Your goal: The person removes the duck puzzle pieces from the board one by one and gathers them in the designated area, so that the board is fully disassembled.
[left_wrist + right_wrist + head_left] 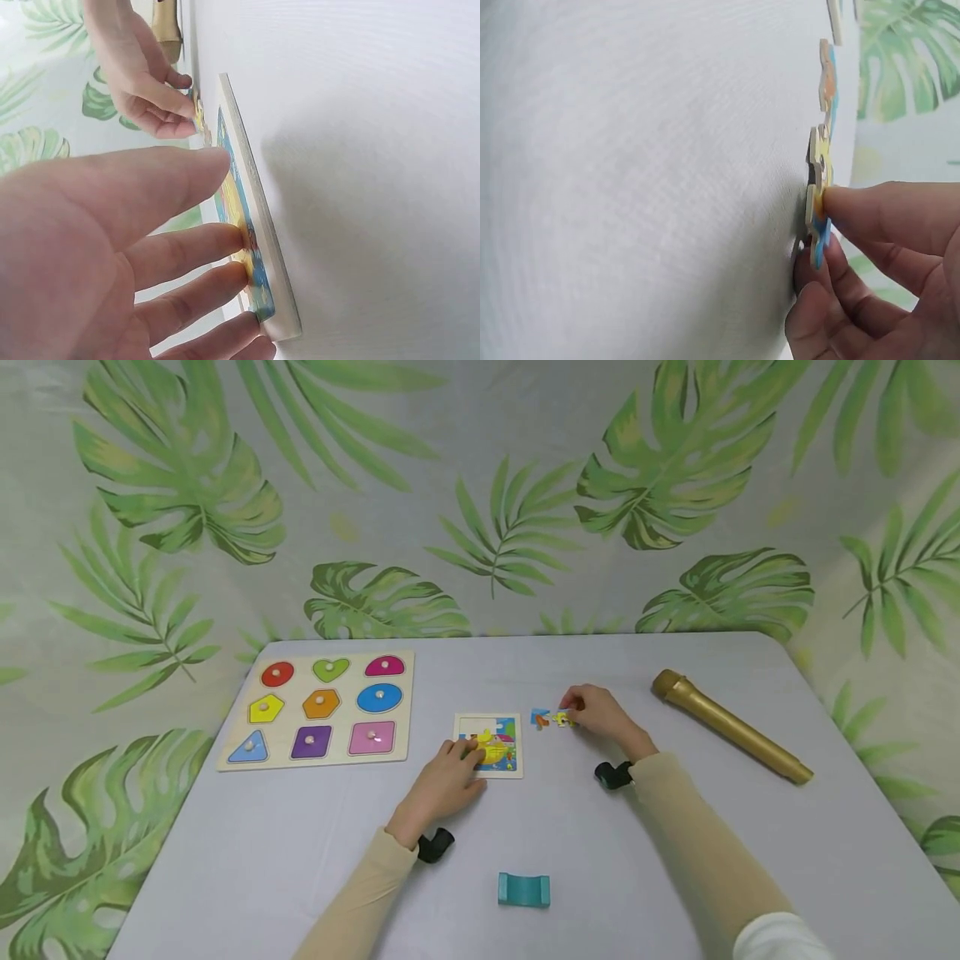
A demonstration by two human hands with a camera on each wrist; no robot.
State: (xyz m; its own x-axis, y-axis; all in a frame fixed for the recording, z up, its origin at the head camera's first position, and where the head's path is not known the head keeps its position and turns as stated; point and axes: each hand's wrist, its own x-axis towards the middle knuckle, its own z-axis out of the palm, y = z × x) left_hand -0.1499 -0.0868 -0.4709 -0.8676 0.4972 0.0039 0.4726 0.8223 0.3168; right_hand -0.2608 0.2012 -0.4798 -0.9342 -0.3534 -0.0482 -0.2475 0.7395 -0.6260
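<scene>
A small square jigsaw puzzle board (519, 763) with a pale wooden frame lies at the table's middle, partly filled with a colourful picture; its upper left shows bare wood. My left hand (444, 781) rests its fingertips on the board's left part, fingers nearly straight in the left wrist view. To the right of the board, my right hand (600, 712) pinches a blue-and-yellow puzzle piece (819, 229) between thumb and fingers, close to the tabletop. Beside that piece lie a yellow puzzle piece (820, 154) and a blue-and-orange puzzle piece (828, 79).
A wooden shape board (315, 753) with several knobbed coloured shapes lies at the left. A gold microphone (731, 727) lies slantwise at the right. Near the front is a teal curved block (523, 890). Leaf-patterned cloth (525, 527) hangs behind the table.
</scene>
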